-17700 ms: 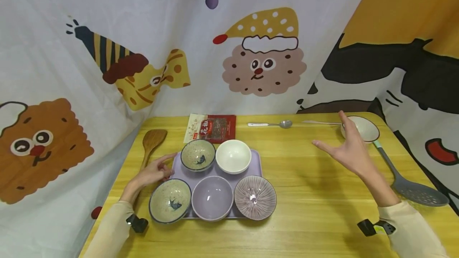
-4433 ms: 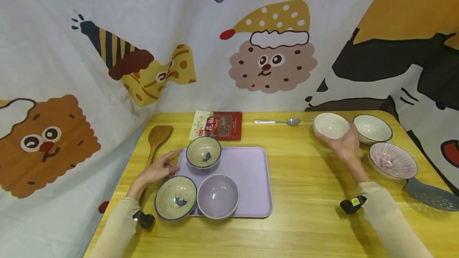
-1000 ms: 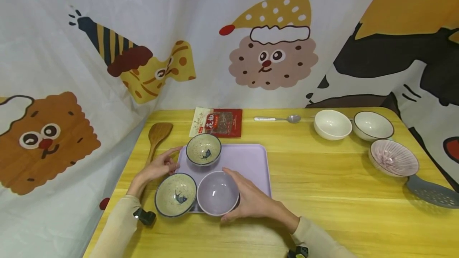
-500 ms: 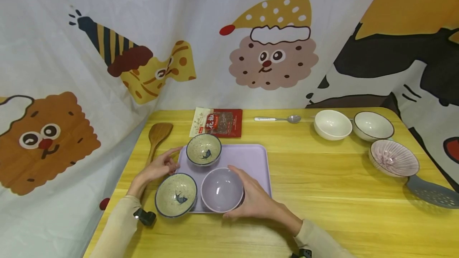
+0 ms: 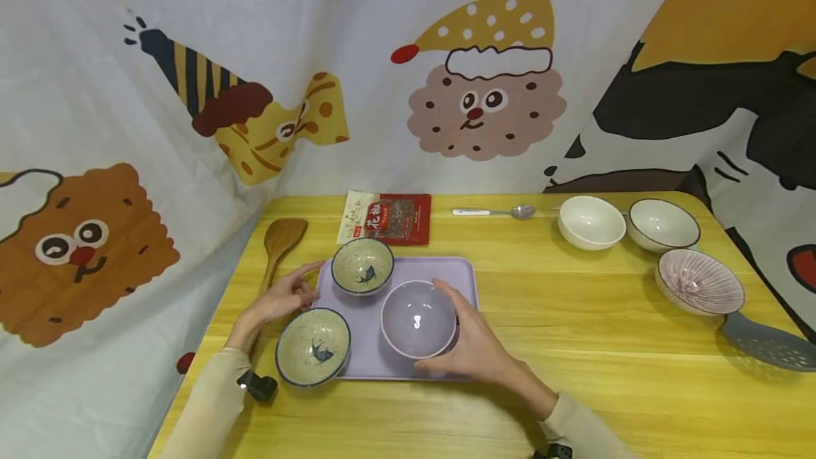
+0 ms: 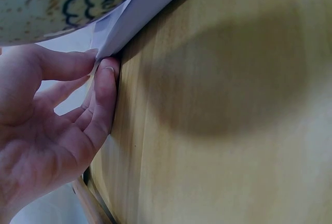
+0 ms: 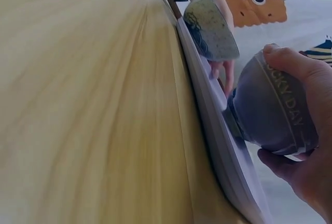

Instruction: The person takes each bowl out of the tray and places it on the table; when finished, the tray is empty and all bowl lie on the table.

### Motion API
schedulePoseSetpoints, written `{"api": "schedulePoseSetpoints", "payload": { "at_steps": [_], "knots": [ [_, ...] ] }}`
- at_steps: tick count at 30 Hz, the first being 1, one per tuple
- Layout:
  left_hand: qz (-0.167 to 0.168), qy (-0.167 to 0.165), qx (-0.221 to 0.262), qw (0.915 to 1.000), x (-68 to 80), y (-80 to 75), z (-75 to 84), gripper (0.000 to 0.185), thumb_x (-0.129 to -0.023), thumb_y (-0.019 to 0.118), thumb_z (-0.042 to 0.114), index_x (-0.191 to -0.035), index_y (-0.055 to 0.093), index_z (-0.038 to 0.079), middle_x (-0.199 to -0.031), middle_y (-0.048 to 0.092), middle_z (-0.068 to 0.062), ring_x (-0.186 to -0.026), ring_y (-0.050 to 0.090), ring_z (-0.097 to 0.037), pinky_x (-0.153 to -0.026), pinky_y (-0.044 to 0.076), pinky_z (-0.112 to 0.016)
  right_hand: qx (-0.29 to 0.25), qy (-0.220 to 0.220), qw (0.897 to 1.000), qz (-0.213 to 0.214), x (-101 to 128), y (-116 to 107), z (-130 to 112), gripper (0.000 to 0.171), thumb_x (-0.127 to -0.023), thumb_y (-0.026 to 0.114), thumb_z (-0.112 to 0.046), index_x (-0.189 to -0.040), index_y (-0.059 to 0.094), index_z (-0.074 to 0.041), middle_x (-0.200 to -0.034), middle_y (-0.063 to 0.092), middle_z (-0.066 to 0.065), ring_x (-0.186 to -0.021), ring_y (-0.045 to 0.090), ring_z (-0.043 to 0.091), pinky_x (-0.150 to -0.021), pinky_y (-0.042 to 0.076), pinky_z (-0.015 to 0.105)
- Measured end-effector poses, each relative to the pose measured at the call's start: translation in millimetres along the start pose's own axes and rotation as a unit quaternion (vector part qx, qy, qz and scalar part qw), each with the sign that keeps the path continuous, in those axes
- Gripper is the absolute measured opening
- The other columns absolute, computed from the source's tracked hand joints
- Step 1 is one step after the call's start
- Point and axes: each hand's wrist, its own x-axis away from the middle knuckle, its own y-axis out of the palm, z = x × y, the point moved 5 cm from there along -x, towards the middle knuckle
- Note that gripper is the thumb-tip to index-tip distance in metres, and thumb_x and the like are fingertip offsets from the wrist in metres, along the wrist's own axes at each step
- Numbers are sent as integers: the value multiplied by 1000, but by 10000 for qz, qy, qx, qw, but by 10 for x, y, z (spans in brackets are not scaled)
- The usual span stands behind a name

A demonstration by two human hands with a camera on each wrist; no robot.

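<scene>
My right hand [image 5: 474,346] grips a purple bowl [image 5: 418,321] by its right side, thumb and fingers spread round it. In the right wrist view the purple bowl [image 7: 275,107] carries raised lettering, its foot at or just above the lilac tray [image 7: 244,180]. My left hand [image 5: 277,310] pinches the left edge of the lilac tray [image 5: 446,271] between thumb and finger, as the left wrist view shows at the tray edge [image 6: 124,29]. A speckled fish bowl [image 5: 362,266] stands at the tray's back left. A larger speckled fish bowl [image 5: 313,347] overhangs its front left corner.
Behind the tray lie a red seasoning packet [image 5: 398,218] and a spoon [image 5: 494,212]. A white bowl [image 5: 591,223], a dark-rimmed bowl [image 5: 663,225] and a striped bowl [image 5: 700,280] stand at right, beside a slotted turner [image 5: 768,342]. A wooden spatula [image 5: 283,238] lies left.
Over the last second my right hand has moved the purple bowl right and back across the tray. Earlier, the white and striped bowls left the tray for the right side. My left hand has stayed put.
</scene>
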Motion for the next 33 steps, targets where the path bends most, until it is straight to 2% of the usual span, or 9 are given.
{"api": "schedulePoseSetpoints", "payload": {
  "at_steps": [5, 12, 20, 23, 29, 33],
  "knots": [
    [8, -9, -27, 10000, -5, -3, -4, 68, -96, 59, -2, -157, 29, -1, -82, 62, -20, -69, 58, -16, -63, 53, -26, 111, 26, 9994, 333, 32, -128, 54, 125, -54, 100, -42, -157, 33, -14, -145, 55, 10, -126, 59, 30, -101, 51, 55],
    [22, -8, -12, 10000, -10, -1, -13, 68, -96, 60, -1, -157, 30, -1, -82, 62, -20, -69, 59, -16, -62, 54, -26, 290, 176, 9970, 695, 86, -317, 136, 126, -55, 101, -36, -157, 33, -12, -145, 54, 15, -126, 58, 35, -101, 49, 60],
    [53, -41, 23, 10000, 7, 5, 14, 69, -96, 61, 1, -157, 30, 0, -84, 62, -21, -69, 59, -17, -62, 53, -27, 395, 273, 9933, 1051, 168, -546, 240, 125, -54, 102, -29, -156, 34, -11, -146, 54, 10, -124, 59, 29, -101, 50, 54],
    [53, -45, 30, 10000, 9, 6, 21, 69, -96, 61, 1, -157, 30, 0, -84, 63, -22, -70, 59, -18, -63, 54, -27, 478, 371, 9915, 1154, 204, -636, 282, 125, -54, 102, -27, -157, 33, -10, -145, 54, 12, -123, 60, 29, -100, 51, 46],
    [21, -27, 43, 10000, 2, 1, 13, 69, -95, 61, 0, -157, 30, -1, -84, 62, -23, -70, 59, -17, -63, 54, -27, 567, 725, 9870, 1317, 289, -831, 370, 126, -57, 101, -28, -159, 29, -15, -146, 52, 14, -125, 57, 30, -99, 44, 18],
    [7, -18, 37, 10000, -4, -1, 6, 69, -95, 61, -1, -157, 30, -1, -84, 62, -23, -70, 59, -17, -63, 54, -27, 573, 836, 9842, 1456, 336, -968, 427, 126, -58, 101, -25, -160, 27, -16, -148, 50, 18, -127, 55, 34, -97, 39, 10]
  ]
}}
